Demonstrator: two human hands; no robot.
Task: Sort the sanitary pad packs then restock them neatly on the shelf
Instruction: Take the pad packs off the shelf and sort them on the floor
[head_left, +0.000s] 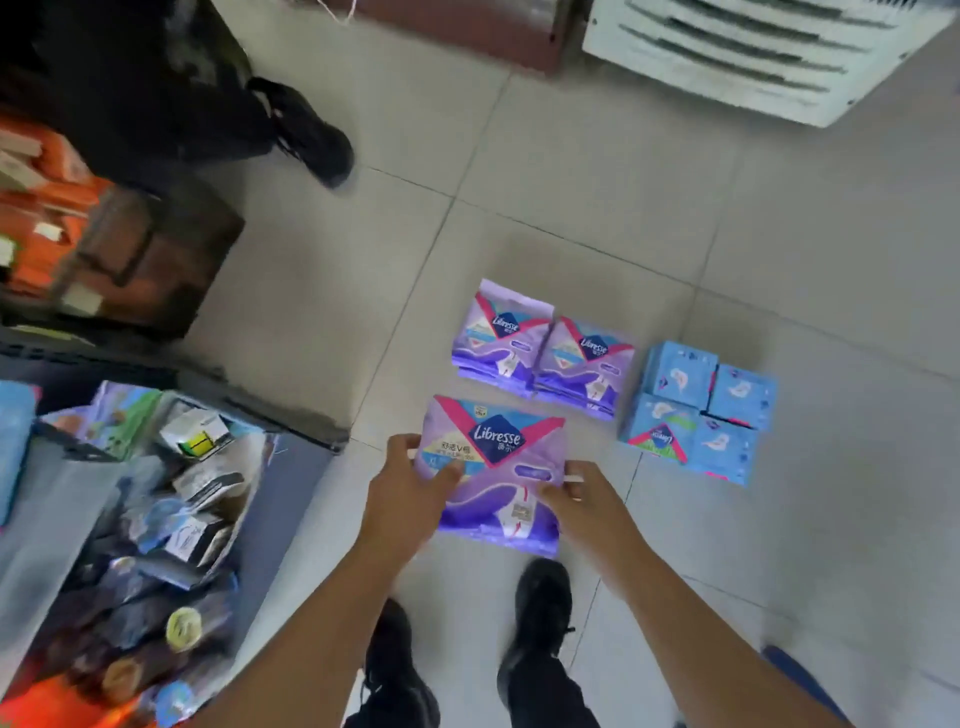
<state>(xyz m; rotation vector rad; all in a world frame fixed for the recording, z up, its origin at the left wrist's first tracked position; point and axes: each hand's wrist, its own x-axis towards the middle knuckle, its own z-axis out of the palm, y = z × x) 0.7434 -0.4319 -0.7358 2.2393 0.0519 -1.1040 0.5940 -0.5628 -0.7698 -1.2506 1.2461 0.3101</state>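
Note:
I hold a purple Libresse pad pack (496, 467) above the tiled floor with both hands. My left hand (410, 480) grips its left edge, thumb across the front. My right hand (576, 499) pinches its right edge. Beyond it on the floor lie two stacks of matching purple packs (501, 338) (584, 366), side by side. To their right sits a cluster of small blue pad packs (696, 410), set in a square, several stacked.
The shelf (156, 519) at the left holds a jumble of mixed goods. Another person's dark shoe (311, 132) and leg stand at the upper left. A white slatted unit (753, 52) is at the top right. My own shoes (540, 613) are below the pack.

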